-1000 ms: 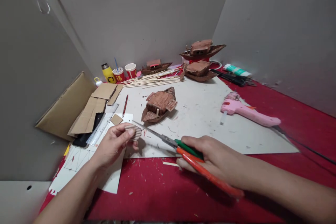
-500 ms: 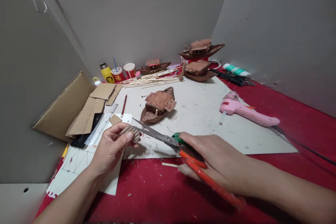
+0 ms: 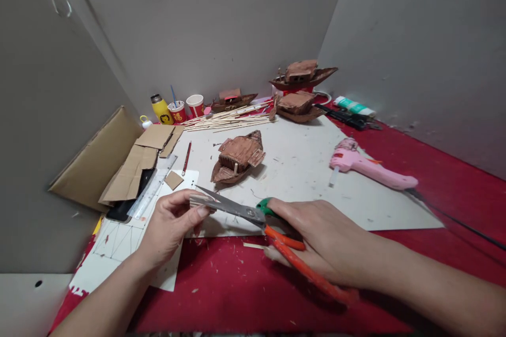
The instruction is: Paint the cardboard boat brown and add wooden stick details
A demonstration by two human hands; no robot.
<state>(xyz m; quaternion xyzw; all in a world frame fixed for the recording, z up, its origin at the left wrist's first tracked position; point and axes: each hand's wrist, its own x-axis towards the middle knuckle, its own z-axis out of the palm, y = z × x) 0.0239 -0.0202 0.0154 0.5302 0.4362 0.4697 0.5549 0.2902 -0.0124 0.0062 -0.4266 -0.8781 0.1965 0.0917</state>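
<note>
My left hand [image 3: 169, 224] pinches a small ribbed cardboard piece [image 3: 198, 200] between thumb and fingers. My right hand [image 3: 316, 234] grips scissors [image 3: 253, 214] with green and orange handles, and a long orange tool [image 3: 312, 274] runs under its fingers. The scissor blades point left and lie across the cardboard piece. A brown model boat [image 3: 237, 158] sits on the grey board [image 3: 316, 174] just beyond both hands.
A pink glue gun [image 3: 367, 166] lies at the right on the board. Cardboard scraps [image 3: 138, 163], a ruler [image 3: 152, 187] and a white sheet [image 3: 118, 242] lie at the left. Wooden sticks [image 3: 229, 117], cups [image 3: 187, 107], a yellow bottle [image 3: 161, 109] and more model boats [image 3: 302, 87] stand at the back.
The scissors lifted off the board and moved left until the blades met the cardboard piece. My left hand turned the piece slightly and held it near the same spot.
</note>
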